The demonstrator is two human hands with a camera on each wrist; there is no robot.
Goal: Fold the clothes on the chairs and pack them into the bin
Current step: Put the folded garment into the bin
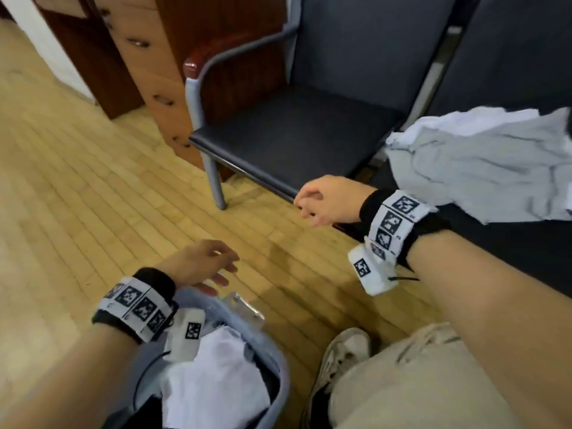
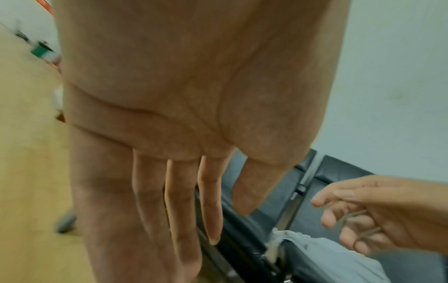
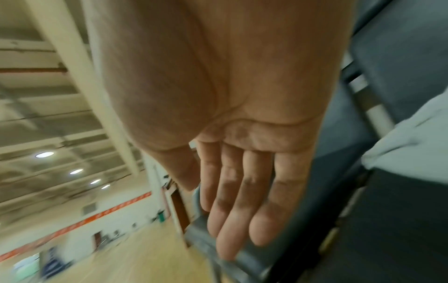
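A pale grey garment (image 1: 483,168) lies crumpled over a white one (image 1: 439,125) on the right-hand dark chair seat; its edge shows in the left wrist view (image 2: 327,256) and the right wrist view (image 3: 412,137). The bin (image 1: 278,360) stands on the floor at bottom left with white cloth (image 1: 216,376) inside. My left hand (image 1: 213,264) hovers just above the bin's far rim, fingers (image 2: 181,201) straight, empty. My right hand (image 1: 312,202) hangs in front of the chairs, fingers (image 3: 242,201) relaxed, holding nothing.
An empty dark chair (image 1: 294,131) with a grey metal frame and red-brown armrest (image 1: 204,57) stands to the left of the clothes. A wooden drawer cabinet (image 1: 148,57) stands behind it. Wood-plank floor (image 1: 93,181) spreads to the left. My shoe (image 1: 343,351) is beside the bin.
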